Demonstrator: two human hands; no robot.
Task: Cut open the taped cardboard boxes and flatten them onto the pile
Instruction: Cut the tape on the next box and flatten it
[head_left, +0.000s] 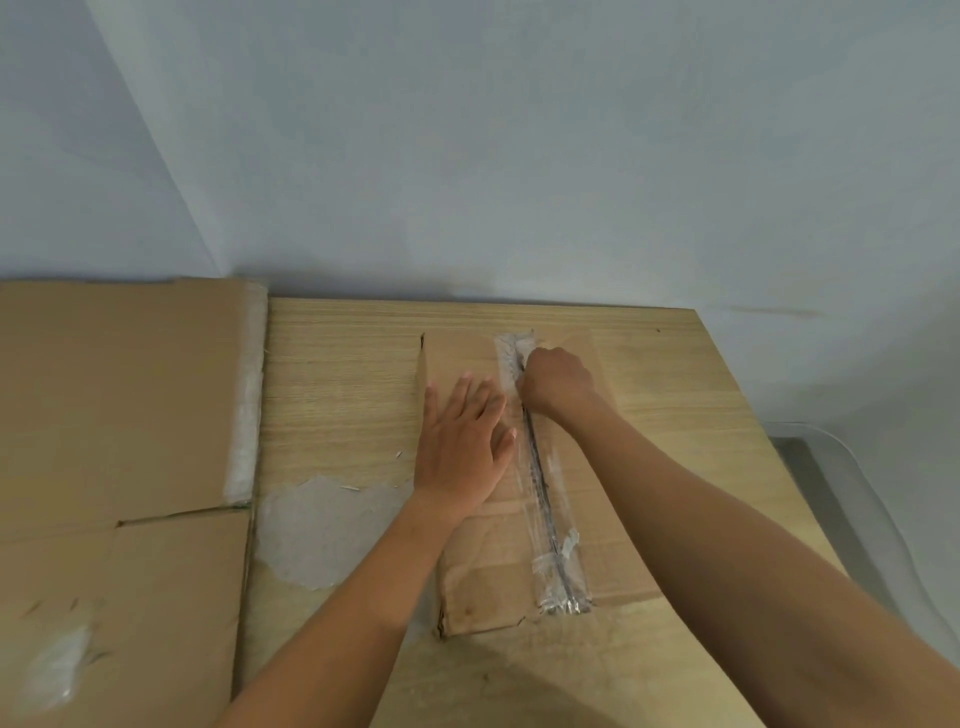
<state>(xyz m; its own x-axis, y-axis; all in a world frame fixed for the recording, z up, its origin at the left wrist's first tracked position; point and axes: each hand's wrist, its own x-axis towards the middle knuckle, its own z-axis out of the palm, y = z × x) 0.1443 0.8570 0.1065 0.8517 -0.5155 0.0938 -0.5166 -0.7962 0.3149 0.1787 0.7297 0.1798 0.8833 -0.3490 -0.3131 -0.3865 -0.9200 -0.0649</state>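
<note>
While flat on box (478, 587), left hand (462, 447).

Wooden table (337, 374), taped cardboard box (467, 358), flattened cardboard pile (119, 395), loose tape scrap (322, 530)

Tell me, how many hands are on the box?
2. The left hand lies flat on the box beside the taped seam; the right hand is curled at the seam's far end.

Brown cardboard box (480, 582) lying low on the table (337, 395), taped seam up.
Clear tape (551, 519) runs lengthwise down its middle, dark slit along the near stretch, far end crumpled white. Pile (119, 415) of flattened cardboard lies apart, at left.
</note>
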